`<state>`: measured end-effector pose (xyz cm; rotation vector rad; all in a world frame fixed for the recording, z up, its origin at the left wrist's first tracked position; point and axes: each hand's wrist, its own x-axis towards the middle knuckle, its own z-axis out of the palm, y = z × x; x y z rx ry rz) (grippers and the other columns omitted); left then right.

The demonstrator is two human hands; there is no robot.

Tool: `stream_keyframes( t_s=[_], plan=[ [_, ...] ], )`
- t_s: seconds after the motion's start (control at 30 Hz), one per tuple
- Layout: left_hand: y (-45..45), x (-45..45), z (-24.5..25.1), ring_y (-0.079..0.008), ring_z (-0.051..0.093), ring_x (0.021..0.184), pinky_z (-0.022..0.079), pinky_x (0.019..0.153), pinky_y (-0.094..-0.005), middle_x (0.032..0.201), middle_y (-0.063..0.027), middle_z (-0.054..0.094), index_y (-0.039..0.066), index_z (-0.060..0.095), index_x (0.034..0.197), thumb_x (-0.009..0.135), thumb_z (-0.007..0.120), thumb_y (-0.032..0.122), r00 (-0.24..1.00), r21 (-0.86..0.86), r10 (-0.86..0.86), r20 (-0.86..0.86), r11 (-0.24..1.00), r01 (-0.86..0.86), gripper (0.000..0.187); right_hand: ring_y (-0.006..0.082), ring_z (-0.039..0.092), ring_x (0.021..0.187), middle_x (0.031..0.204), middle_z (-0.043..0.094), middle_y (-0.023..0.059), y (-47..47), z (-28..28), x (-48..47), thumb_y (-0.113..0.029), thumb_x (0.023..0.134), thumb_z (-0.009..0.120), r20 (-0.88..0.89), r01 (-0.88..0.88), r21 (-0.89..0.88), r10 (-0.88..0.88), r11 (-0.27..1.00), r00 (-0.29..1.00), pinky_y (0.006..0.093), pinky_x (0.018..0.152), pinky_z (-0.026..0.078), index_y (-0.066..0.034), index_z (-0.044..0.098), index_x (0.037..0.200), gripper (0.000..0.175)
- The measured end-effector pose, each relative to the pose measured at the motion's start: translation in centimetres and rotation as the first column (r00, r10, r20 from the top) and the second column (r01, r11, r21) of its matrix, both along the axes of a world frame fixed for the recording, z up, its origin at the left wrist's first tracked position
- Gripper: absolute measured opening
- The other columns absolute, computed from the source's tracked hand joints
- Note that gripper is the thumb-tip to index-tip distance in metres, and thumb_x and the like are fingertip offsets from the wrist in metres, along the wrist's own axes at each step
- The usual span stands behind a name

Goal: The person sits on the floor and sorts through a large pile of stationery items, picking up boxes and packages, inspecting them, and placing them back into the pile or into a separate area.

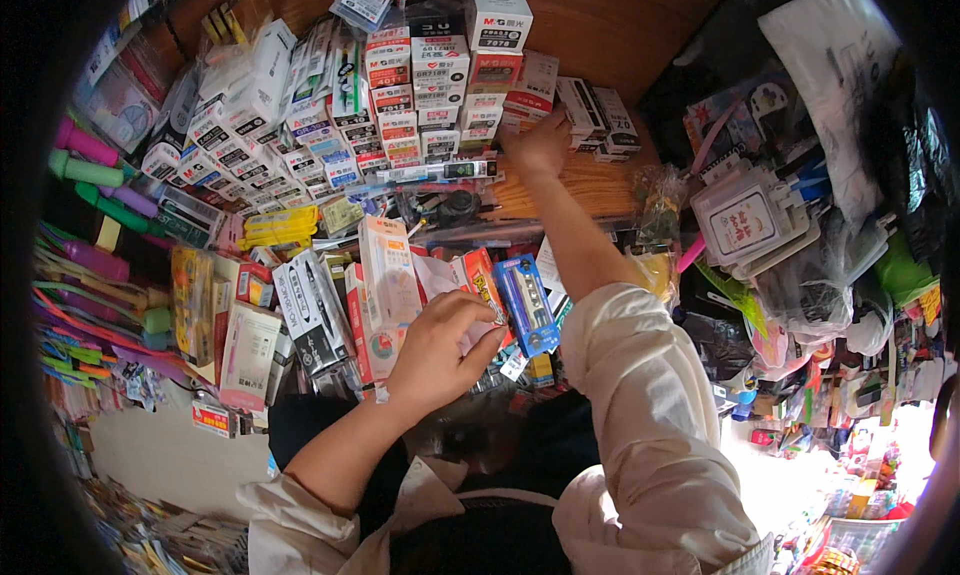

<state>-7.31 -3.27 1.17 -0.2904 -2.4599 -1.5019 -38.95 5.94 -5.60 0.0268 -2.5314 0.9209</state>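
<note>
My right hand (538, 141) reaches onto the wooden shelf, its fingertips at the foot of a red-and-white carton (531, 87); whether it grips the carton cannot be told. Left of it rise stacks of M&G pen boxes (480, 79). Nearer my body, my left hand (450, 342) is curled over the lower row of goods, thumb and forefinger nearly meeting beside a red-orange box (480, 275). Any hold there is unclear. A blue pen pack (527, 305) lies just right of that hand, and a tall clear-fronted M&G box (390, 275) stands to its left.
White-and-black boxes (581, 109) stand right of my right hand. A black-and-white marker box (311, 305) and yellow packs (279, 226) are at the left. Clear plastic cases (739, 222) and bags crowd the right side. A loose pen pack (442, 171) lies along the shelf's front.
</note>
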Motion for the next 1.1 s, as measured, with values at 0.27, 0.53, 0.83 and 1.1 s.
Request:
stream_keyframes(
  t_s=[0.27, 0.53, 0.83, 1.1],
  plan=[
    [-0.6, -0.1, -0.1, -0.0324, 0.066, 0.094, 0.051, 0.084, -0.0393, 0.099, -0.0145, 0.066, 0.0, 0.064, 0.098, 0.085, 0.071, 0.01, 1.0, -0.045, 0.006, -0.005, 0.999, -0.007, 0.017, 0.0458, 0.046, 0.124, 0.133, 0.045, 0.029, -0.8, 0.0, 0.0, -0.025, 0.07, 0.086, 0.037, 0.062, -0.121, -0.058, 0.991, 0.998, 0.0503, 0.103, 0.043, 0.0049, 0.019, 0.146, 0.106],
    [-0.1, 0.0, -0.2, -0.0337, 0.065, 0.094, 0.051, 0.083, -0.0408, 0.098, -0.0147, 0.066, 0.0, 0.064, 0.096, 0.085, 0.071, 0.012, 1.0, -0.03, -0.006, 0.003, 1.0, 0.006, 0.017, 0.044, 0.048, 0.123, 0.131, 0.047, 0.0307, 1.6, -1.4, -0.2, -0.032, 0.069, 0.085, 0.082, -0.027, -0.2, 0.044, 0.979, 0.996, 0.048, 0.102, 0.044, 0.0095, 0.028, 0.135, 0.097],
    [-0.2, 0.0, -0.2, -0.0332, 0.065, 0.095, 0.052, 0.085, -0.0401, 0.099, -0.0147, 0.067, 0.0, 0.065, 0.096, 0.085, 0.072, 0.012, 1.0, -0.047, -0.002, 0.02, 0.999, 0.003, 0.017, 0.0457, 0.057, 0.111, 0.124, 0.052, 0.0342, 0.6, -3.0, -0.3, -0.043, 0.072, 0.082, 0.1, 0.088, -0.328, -0.058, 0.94, 0.993, 0.049, 0.093, 0.049, 0.0126, 0.041, 0.118, 0.083],
    [-0.3, 0.1, -0.1, -0.0333, 0.065, 0.096, 0.051, 0.085, -0.041, 0.1, -0.0149, 0.066, 0.0, 0.064, 0.096, 0.085, 0.072, 0.012, 1.0, -0.03, -0.018, 0.023, 0.999, 0.019, 0.018, 0.0454, 0.044, 0.122, 0.125, 0.045, 0.0309, 1.2, -4.6, -1.0, -0.033, 0.07, 0.082, 0.066, 0.123, -0.214, -0.111, 0.969, 0.992, 0.0483, 0.102, 0.043, 0.0112, 0.036, 0.124, 0.084]
  ],
)
